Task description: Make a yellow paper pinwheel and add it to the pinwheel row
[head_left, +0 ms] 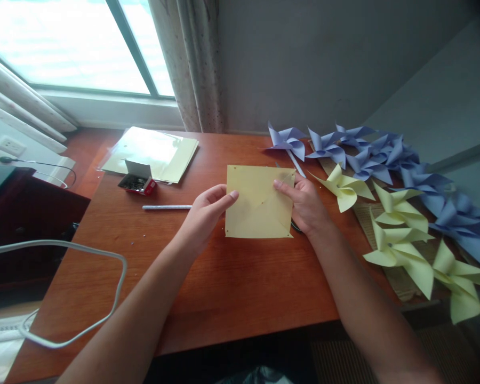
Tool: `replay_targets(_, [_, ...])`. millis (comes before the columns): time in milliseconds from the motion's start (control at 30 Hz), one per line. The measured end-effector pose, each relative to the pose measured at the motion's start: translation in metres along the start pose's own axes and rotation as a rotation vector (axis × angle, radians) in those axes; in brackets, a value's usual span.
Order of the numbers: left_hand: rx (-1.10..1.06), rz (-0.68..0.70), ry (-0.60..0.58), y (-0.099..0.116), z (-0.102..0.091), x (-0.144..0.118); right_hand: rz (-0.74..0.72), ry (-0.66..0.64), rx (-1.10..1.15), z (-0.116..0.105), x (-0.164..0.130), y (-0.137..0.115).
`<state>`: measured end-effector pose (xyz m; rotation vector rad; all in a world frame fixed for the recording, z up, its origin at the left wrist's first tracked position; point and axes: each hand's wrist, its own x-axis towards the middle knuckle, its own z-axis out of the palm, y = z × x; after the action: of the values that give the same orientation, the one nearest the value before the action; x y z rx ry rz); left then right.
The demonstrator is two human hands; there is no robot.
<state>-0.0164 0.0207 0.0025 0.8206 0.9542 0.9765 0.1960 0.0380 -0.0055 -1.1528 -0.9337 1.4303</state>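
Note:
A square sheet of yellow paper (259, 213) is held up over the table between both hands. Small dark holes show near its corners and one near its middle, and faint diagonal lines run across it. My left hand (210, 210) pinches the left edge, thumb on the front. At the right edge my right hand (304, 200) grips the sheet, its thumb lying on the front and its other fingers behind. Behind my left hand lies a pale thin stick (166, 207). Part of a dark, curved object (296, 227) peeks out below my right hand, mostly hidden.
Purple pinwheels (370, 162) and yellow pinwheels (398, 245) crowd the right side, some over cardboard (400, 280). A small open red box (138, 183) of dark bits stands near stacked paper sheets (156, 154). A white cable (122, 277) loops over the table's left edge.

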Motion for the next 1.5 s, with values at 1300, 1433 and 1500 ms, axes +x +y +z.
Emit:
replay_targets(1300, [1.123, 0.515, 0.741, 0.069, -0.077, -0.014, -0.033, -0.005, -0.123, 0.004, 0.001, 0.01])
replay_targets(1433, [1.441, 0.299, 0.767, 0.094, -0.113, -0.026, -0.035, 0.0, -0.11, 0.004, 0.001, 0.009])
replay_targets(1500, [1.473, 0.176, 0.703, 0.098, -0.126, -0.021, -0.03, -0.006, -0.113, 0.003, 0.0, 0.009])
